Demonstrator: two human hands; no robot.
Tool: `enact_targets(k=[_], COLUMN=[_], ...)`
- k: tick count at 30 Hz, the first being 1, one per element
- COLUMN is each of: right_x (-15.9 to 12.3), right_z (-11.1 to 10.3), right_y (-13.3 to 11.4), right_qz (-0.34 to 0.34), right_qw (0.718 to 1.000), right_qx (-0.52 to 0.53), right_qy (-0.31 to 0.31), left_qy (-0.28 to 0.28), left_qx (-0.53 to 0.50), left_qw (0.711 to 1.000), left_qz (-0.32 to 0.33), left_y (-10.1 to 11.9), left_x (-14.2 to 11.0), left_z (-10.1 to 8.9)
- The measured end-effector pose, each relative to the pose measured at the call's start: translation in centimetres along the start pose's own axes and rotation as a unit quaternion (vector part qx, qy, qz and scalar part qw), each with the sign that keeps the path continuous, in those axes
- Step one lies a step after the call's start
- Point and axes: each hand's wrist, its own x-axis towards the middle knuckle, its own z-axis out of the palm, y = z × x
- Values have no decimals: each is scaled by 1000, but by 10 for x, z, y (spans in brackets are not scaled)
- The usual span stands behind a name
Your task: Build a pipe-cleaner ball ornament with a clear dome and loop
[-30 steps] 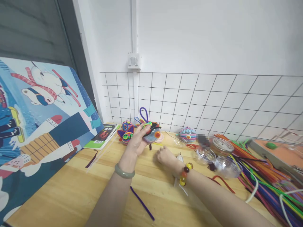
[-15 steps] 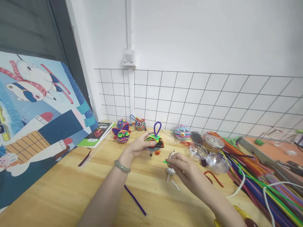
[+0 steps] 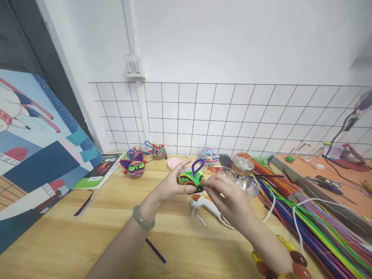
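Note:
My left hand (image 3: 171,186) is closed round a ball ornament (image 3: 187,179) wrapped in bright pipe cleaners, with a purple loop (image 3: 198,166) standing on top. At the ball's right side my right hand (image 3: 225,195) pinches a short green pipe cleaner (image 3: 200,179) against it; its far end is hidden by the fingers. Just below the hands a white glue gun (image 3: 207,205) lies on the table, partly covered by my right hand. A white stick (image 3: 201,221) lies beside its nozzle. Nearer to me is a purple pipe cleaner (image 3: 156,251).
Finished ornaments (image 3: 136,169) stand at the back left, near a pink dish (image 3: 173,162). A striped ball (image 3: 209,156) and clear plastic shells (image 3: 248,186) are at the back right. Pipe cleaners (image 3: 314,221) and an orange tray (image 3: 334,174) fill the right side. A picture board (image 3: 58,155) leans left.
My right hand rose from the table with the green pipe cleaner and came to the ball. My left hand brought the ball nearer the middle and turned it. The view swung right.

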Motion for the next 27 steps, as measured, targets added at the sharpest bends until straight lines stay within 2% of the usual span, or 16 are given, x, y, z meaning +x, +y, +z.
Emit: enact_targets(k=[5, 14, 27], right_x=[1, 0, -2], right_z=[0, 7, 6], right_y=[-4, -4, -4], right_qz=[8, -6, 3], right_qw=[999, 994, 994], right_qx=[-25, -107, -106], right_qy=[36, 31, -23], left_qy=[12, 9, 11], left_qx=[45, 97, 122], left_qw=[999, 995, 992], left_qz=[9, -1, -3], left_y=[-1, 4, 7], left_x=[-1, -5, -3], left_z=[13, 26, 27])
